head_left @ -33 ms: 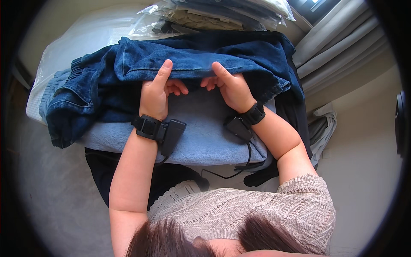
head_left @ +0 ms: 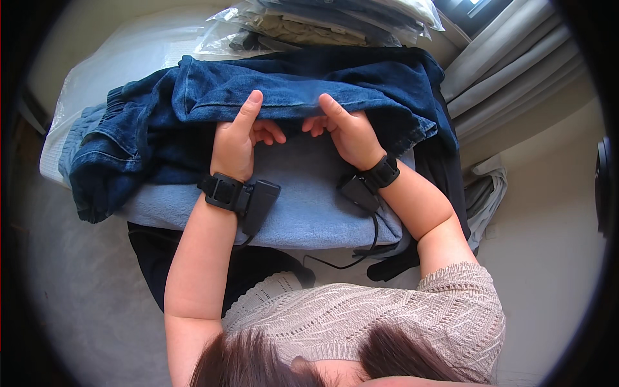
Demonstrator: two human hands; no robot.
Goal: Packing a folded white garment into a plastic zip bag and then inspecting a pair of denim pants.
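Dark blue denim trousers (head_left: pixel 271 84) with gathered elastic cuffs lie crosswise in front of me, rumpled. Their near edge is raised between my two hands. My left hand (head_left: pixel 238 138) grips that edge, thumb on the outer face and the other fingers curled below it. Facing it, my right hand (head_left: pixel 345 129) grips the same edge in the same way, a short gap away. Some of the fingers are hidden by the denim. Under the trousers is a light blue plush cloth (head_left: pixel 290 200). A black strap with a small dark box sits on each wrist.
Behind the trousers is a stack of clothes in clear plastic bags (head_left: pixel 329 26). A white plastic sheet (head_left: pixel 84 84) spreads at the left. A grey curtain (head_left: pixel 516 58) hangs at the far right. A black cable (head_left: pixel 335 266) loops from the right wrist's box.
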